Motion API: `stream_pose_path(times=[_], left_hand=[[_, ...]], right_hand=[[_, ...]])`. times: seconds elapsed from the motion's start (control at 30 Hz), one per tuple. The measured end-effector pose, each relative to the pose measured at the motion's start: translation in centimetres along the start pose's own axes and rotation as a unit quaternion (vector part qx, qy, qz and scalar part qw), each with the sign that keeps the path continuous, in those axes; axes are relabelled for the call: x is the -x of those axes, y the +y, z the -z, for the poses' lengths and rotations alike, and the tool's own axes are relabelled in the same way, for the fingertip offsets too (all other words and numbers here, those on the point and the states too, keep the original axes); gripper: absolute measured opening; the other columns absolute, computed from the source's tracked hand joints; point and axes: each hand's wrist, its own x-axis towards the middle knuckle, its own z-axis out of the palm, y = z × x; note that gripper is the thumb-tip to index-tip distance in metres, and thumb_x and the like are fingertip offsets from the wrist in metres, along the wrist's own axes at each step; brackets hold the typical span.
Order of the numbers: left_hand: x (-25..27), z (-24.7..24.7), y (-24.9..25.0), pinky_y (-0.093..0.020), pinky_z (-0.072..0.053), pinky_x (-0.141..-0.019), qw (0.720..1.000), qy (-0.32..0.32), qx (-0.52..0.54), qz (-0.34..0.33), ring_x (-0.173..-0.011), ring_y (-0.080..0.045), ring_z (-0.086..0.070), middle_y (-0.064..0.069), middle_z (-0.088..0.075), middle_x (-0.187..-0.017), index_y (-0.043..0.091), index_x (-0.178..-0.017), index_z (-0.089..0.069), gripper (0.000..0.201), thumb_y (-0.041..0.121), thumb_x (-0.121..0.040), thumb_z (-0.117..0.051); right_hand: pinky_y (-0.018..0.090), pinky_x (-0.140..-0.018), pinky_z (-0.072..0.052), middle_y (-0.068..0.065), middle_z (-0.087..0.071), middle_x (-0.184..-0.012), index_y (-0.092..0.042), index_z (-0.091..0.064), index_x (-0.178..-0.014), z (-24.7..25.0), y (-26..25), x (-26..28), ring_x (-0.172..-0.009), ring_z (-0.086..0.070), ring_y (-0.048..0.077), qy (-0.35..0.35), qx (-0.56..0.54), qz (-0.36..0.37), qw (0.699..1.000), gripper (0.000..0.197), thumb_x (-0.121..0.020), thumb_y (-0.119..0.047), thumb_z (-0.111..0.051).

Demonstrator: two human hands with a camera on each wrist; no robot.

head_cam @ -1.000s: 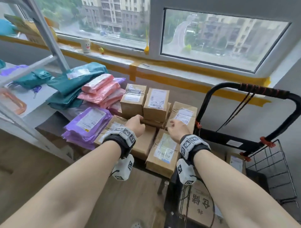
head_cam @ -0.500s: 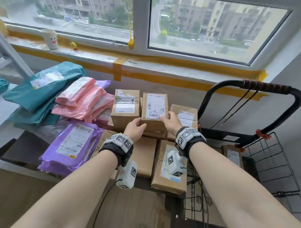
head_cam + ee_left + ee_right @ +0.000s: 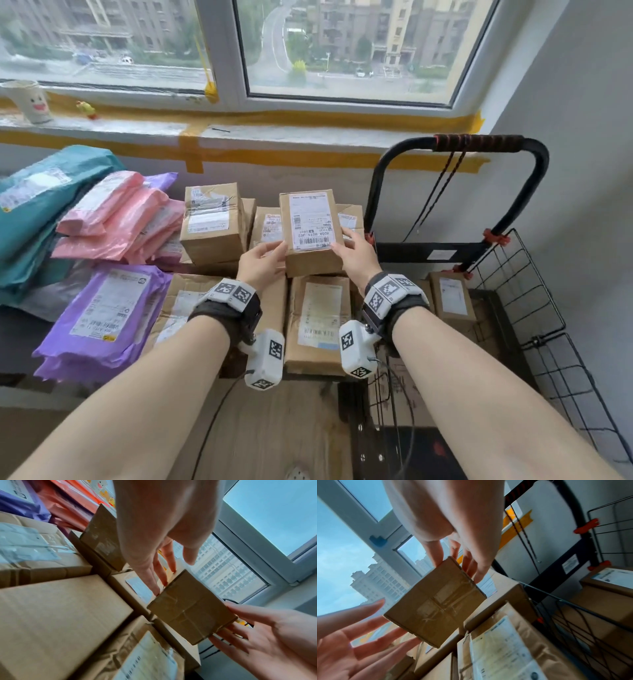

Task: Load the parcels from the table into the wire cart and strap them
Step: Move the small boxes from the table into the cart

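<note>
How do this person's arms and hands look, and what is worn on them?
No sleeves. Behind the left hand and the right hand sits a dark wristband with white plates bearing black square markers; a white marked camera box hangs beneath each, trailing a thin cable.

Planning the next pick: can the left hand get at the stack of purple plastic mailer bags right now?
Probably not yet: the left hand supports the small brown cardboard box that the right hand pinches. Otherwise the way is free: the purple plastic mailer bags lie uncovered to its left.
</note>
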Motion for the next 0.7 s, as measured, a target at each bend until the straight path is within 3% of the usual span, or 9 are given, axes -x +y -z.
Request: stream_pose_path(times=[0.13, 0.23, 0.3, 0.37, 0.5, 0.57, 0.7], left_hand=[[2.5, -4.8, 0.5, -0.018, -0.056, -0.065, 0.998, -0.045, -0.050, -0.004, -0.087, -0.021, -0.063, -0.017, -0.061, -0.116, 0.008, -0.128, -0.053, 0.041, 0.016, -0.090, -0.062], [4.2, -9.2, 0.1, -0.019, -0.057, -0.067, 0.993, -0.081, -0.089, -0.004, -0.091, -0.023, -0.063, -0.019, -0.060, -0.118, 0.010, -0.129, -0.053, 0.043, 0.013, -0.088, -0.064], [5.5, -12.2, -0.6, -0.026, -0.057, -0.078, 0.988, -0.103, -0.111, 0.004, -0.098, -0.026, -0.063, -0.018, -0.060, -0.120, 0.011, -0.128, -0.053, 0.043, 0.012, -0.087, -0.065], [6.8, -15.2, -1.7, -0.032, -0.053, -0.086, 0.984, -0.132, -0.118, 0.019, -0.100, -0.026, -0.061, -0.016, -0.060, -0.120, 0.007, -0.129, -0.051, 0.042, 0.008, -0.089, -0.062], [8.2, -20.6, -4.0, -0.024, -0.056, -0.071, 0.968, -0.183, -0.172, 0.028, -0.087, -0.020, -0.064, -0.011, -0.063, -0.112, 0.010, -0.123, -0.055, 0.034, 0.010, -0.089, -0.062], [8.2, -23.2, -5.4, -0.027, -0.055, -0.077, 0.953, -0.208, -0.218, 0.028, -0.092, -0.020, -0.065, -0.007, -0.065, -0.111, 0.017, -0.123, -0.057, 0.036, 0.015, -0.088, -0.064], [7.2, -28.1, -7.6, -0.039, -0.054, -0.090, 0.919, -0.271, -0.284, 0.044, -0.100, -0.026, -0.066, -0.007, -0.067, -0.112, 0.022, -0.120, -0.058, 0.036, 0.020, -0.086, -0.067]], right_hand=[[0.029, -0.103, -0.040, 0.005, -0.051, -0.137, -0.012, -0.040, -0.142, 5.3, 1.0, 4.1, -0.124, -0.048, 0.016, 0.027, -0.032, 0.005, 0.999, 0.050, -0.094, -0.011, -0.055], [0.025, -0.097, -0.037, 0.000, -0.051, -0.137, -0.017, -0.039, -0.142, 9.8, 2.9, 6.8, -0.120, -0.045, 0.010, 0.062, -0.040, -0.002, 0.997, 0.050, -0.094, -0.012, -0.053], [0.023, -0.094, -0.035, -0.001, -0.051, -0.136, -0.020, -0.039, -0.142, 12.5, 4.7, 8.4, -0.114, -0.043, 0.006, 0.082, -0.056, -0.021, 0.995, 0.050, -0.094, -0.010, -0.053], [0.026, -0.099, -0.035, 0.000, -0.050, -0.138, -0.021, -0.038, -0.142, 14.9, 6.8, 9.8, -0.119, -0.044, 0.009, 0.100, -0.069, -0.043, 0.992, 0.053, -0.094, -0.009, -0.054], [0.035, -0.110, -0.032, 0.000, -0.048, -0.140, -0.021, -0.038, -0.142, 19.0, 10.9, 12.1, -0.132, -0.041, 0.018, 0.149, -0.082, -0.089, 0.981, 0.055, -0.092, -0.009, -0.056], [0.034, -0.107, -0.032, 0.001, -0.049, -0.140, -0.019, -0.037, -0.143, 20.9, 12.8, 13.0, -0.132, -0.041, 0.018, 0.170, -0.091, -0.117, 0.974, 0.055, -0.093, -0.009, -0.055], [0.044, -0.108, -0.037, 0.001, -0.049, -0.139, -0.026, -0.034, -0.144, 23.8, 16.7, 13.8, -0.131, -0.044, 0.020, 0.216, -0.124, -0.170, 0.953, 0.056, -0.093, -0.014, -0.055]])
